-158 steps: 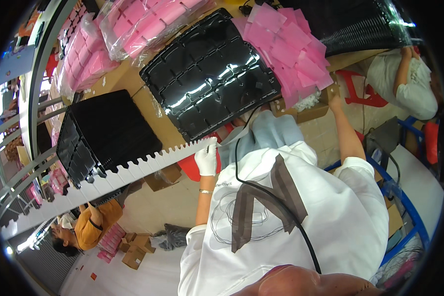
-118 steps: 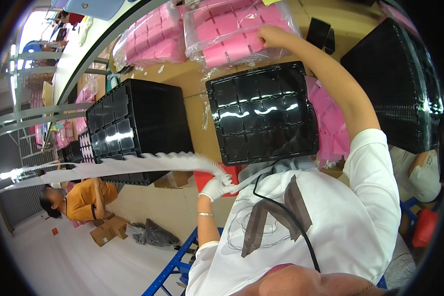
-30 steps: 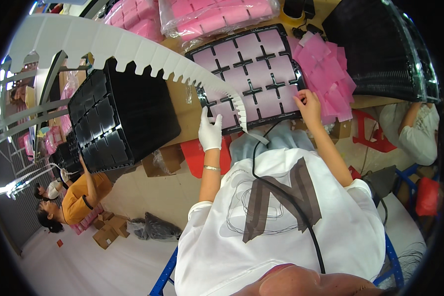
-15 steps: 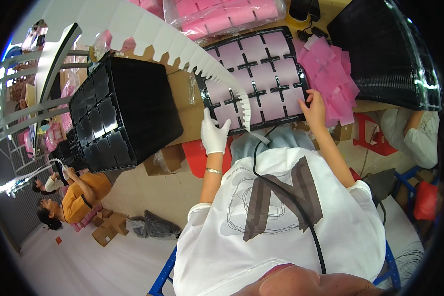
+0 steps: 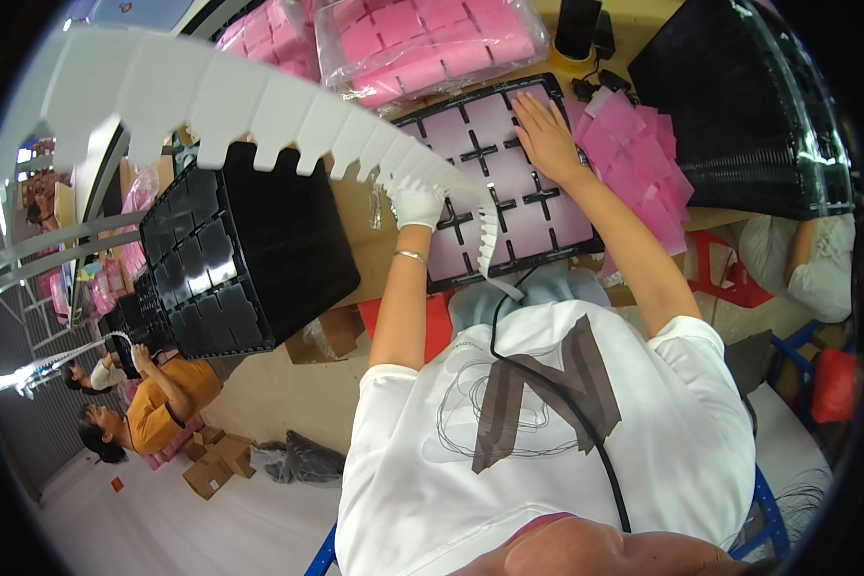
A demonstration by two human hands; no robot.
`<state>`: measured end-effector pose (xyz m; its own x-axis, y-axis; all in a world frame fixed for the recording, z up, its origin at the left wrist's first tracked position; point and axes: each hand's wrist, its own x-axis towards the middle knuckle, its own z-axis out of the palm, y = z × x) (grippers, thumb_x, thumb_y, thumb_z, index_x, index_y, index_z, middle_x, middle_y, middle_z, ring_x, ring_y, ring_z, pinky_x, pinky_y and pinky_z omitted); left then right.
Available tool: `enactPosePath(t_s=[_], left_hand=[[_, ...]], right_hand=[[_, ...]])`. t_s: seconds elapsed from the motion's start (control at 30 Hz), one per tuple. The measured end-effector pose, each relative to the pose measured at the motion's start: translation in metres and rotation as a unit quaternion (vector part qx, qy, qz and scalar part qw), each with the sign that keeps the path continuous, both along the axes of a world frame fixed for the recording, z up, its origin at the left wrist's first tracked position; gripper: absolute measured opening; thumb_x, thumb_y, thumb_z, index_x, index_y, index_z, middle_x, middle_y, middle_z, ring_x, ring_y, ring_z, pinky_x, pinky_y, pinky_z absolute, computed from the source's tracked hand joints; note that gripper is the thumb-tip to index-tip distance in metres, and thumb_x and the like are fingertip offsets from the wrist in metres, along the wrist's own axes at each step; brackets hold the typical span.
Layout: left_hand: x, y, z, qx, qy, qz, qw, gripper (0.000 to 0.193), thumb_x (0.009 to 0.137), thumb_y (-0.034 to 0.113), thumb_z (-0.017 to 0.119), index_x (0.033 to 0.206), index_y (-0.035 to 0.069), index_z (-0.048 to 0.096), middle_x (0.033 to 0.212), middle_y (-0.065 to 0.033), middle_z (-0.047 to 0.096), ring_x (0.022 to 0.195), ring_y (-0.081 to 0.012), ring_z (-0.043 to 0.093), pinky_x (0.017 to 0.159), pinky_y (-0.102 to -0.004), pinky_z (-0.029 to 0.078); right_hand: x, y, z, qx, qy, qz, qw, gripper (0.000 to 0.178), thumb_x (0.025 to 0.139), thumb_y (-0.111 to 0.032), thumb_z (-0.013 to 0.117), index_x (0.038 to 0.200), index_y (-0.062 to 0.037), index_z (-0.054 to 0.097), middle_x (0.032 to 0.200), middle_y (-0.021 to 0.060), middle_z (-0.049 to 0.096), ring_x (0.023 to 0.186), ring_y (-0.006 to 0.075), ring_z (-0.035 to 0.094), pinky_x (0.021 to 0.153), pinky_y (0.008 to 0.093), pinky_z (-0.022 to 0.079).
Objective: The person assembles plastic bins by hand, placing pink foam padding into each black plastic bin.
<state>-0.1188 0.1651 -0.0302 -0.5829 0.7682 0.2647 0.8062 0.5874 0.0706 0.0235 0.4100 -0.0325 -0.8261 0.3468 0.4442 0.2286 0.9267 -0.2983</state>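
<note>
A black tray with cross-shaped dividers lies in front of me on the table. Pale pink-violet sheets cover its compartments. My right hand, bare, rests flat on the tray's far right part with its fingers stretched out. At the tray's left edge is my left hand in a white glove. A white toothed strip crosses the view in front of it, so its fingers are mostly hidden. Beside the tray's right edge lies a loose pile of pink film pieces.
Tall stacks of black trays stand left and right. Behind the tray lies a clear plastic bag of pink-covered trays. A dark phone stands at the back. Another person in orange works at the far left. A red stool is at right.
My right hand has moved from the tray's right edge up onto its far right part and flattened there. My left hand has slid farther along the left edge, behind the strip.
</note>
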Motion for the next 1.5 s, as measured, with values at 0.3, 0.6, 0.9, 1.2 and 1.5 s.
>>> enactPosePath(t_s=[0.3, 0.6, 0.9, 1.2, 1.5], left_hand=[[-0.004, 0.001, -0.001, 0.135, -0.064, 0.023, 0.988, 0.051, 0.092, 0.025, 0.059, 0.135, 0.0, 0.047, 0.144, -0.0225, 0.043, 0.133, -0.0405, 0.04, 0.11, -0.0519, 0.029], [0.004, -0.002, 0.005, 0.148, -0.083, 0.043, 0.984, 0.047, 0.092, 0.023, 0.06, 0.133, 0.002, 0.049, 0.142, -0.0202, 0.045, 0.132, -0.0386, 0.041, 0.11, -0.0512, 0.03], [0.007, -0.012, 0.014, 0.155, -0.101, 0.019, 0.982, 0.045, 0.094, 0.023, 0.059, 0.132, 0.0, 0.049, 0.142, -0.0206, 0.045, 0.132, -0.0391, 0.04, 0.112, -0.0513, 0.029], [-0.006, -0.007, 0.002, 0.117, -0.079, 0.072, 0.987, 0.05, 0.093, 0.026, 0.06, 0.134, -0.001, 0.048, 0.143, -0.0229, 0.044, 0.134, -0.0403, 0.039, 0.112, -0.0527, 0.028], [-0.021, 0.023, 0.005, -0.11, -0.03, 0.04, 0.993, 0.067, 0.099, 0.048, 0.037, 0.148, 0.002, 0.033, 0.156, -0.0165, 0.03, 0.143, -0.0287, 0.031, 0.115, -0.0542, 0.02]], right_hand=[[-0.015, 0.024, 0.014, -0.063, 0.009, 0.02, 0.998, 0.032, 0.078, -0.003, 0.059, 0.106, -0.0128, 0.069, 0.102, 0.0072, 0.058, 0.1, 0.0275, 0.053, 0.087, 0.0395, 0.045], [-0.036, 0.006, 0.018, 0.011, -0.081, 0.06, 0.995, 0.033, 0.075, -0.009, 0.06, 0.106, -0.0155, 0.069, 0.097, 0.0088, 0.051, 0.101, 0.0275, 0.05, 0.085, 0.0379, 0.041], [-0.029, 0.014, 0.013, 0.08, -0.083, 0.028, 0.993, 0.026, 0.078, -0.009, 0.056, 0.101, -0.0128, 0.067, 0.1, 0.0086, 0.054, 0.101, 0.0269, 0.051, 0.083, 0.0381, 0.04], [-0.019, 0.01, 0.006, -0.031, 0.023, -0.048, 0.998, 0.033, 0.08, -0.01, 0.06, 0.113, -0.006, 0.063, 0.11, 0.0114, 0.057, 0.106, 0.0305, 0.053, 0.092, 0.0435, 0.042], [-0.005, 0.002, -0.011, 0.062, -0.108, -0.072, 0.99, 0.055, 0.097, -0.037, 0.048, 0.142, -0.0058, 0.045, 0.149, 0.0084, 0.044, 0.139, 0.0185, 0.038, 0.118, 0.0501, 0.014]])
